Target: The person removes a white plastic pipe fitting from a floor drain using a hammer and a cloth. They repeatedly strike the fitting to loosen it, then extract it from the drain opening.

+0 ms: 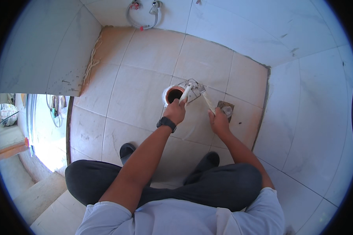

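An orange-rimmed pipe opening [168,93] is set in the tiled floor [145,90], with white material around its rim. My left hand [174,112] is closed on a white-handled tool [187,92] beside the pipe's right edge. In my right hand [219,122] is a second white-handled tool [208,101], which looks like a putty knife with a metal end. The two tools' far ends come close together over a greyish patch of floor; whether they touch I cannot tell.
Right of my right hand is a brown square floor drain [230,106] with something pale on it. Tiled walls stand ahead and to the right. A hose [130,18] hangs from taps on the far wall. Pale cords [91,64] lie along the left wall, near a doorway [47,133].
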Tool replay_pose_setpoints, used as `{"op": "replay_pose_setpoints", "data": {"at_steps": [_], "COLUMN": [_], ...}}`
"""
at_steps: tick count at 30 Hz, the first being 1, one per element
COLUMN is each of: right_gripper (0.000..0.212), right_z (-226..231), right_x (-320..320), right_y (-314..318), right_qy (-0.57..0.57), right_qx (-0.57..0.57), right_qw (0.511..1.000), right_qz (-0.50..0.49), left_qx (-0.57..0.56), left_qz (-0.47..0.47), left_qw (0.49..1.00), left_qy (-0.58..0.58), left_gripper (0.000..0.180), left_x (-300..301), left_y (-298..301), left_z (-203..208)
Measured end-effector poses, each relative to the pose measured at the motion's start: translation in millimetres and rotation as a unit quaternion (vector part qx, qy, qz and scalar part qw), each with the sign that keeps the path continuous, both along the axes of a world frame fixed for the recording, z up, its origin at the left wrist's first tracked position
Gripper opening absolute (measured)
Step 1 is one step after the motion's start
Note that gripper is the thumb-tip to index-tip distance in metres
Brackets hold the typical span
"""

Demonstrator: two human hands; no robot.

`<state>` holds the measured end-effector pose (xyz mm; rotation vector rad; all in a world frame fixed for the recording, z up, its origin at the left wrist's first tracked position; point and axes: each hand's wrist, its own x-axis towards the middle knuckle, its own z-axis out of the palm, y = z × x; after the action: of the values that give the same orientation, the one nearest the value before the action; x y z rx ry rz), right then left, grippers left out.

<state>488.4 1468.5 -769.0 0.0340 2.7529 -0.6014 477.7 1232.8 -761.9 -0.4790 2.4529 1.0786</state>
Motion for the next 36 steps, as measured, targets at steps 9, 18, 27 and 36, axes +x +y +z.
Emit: {"op": "replay_pose_setpoints", "data": {"at_steps": [9,18,27,36], "right_gripper": [0.039,0.039,0.038,0.048], "right_z": [-1,3,11,1], "right_x": [1,0,2,-4], "right_y": [3,8,-2,1], "right_qy": [0.057,0.037,0.005,-0.024], "right_qx": [-0.018,-0.010,0.034,-0.035], "right_qw": [0.998,0.999,0.999,0.999], "right_qz": [0.004,0.017,0.027,-0.005], "left_qx": [0.004,0.020,0.017,0.039], "left_qz": [-0.001,0.004,-0.008,0.030], "left_qw": [1.000,1.000,1.000,0.998], "left_qy": [0.007,0.007,0.009,0.043], "left_gripper": [0.045,0.050,0.049,0.049], "left_x": [-1,-1,0,4], "left_y": [-1,-2,-3,-5], "left_z": [-4,-9,-6,-21]}}
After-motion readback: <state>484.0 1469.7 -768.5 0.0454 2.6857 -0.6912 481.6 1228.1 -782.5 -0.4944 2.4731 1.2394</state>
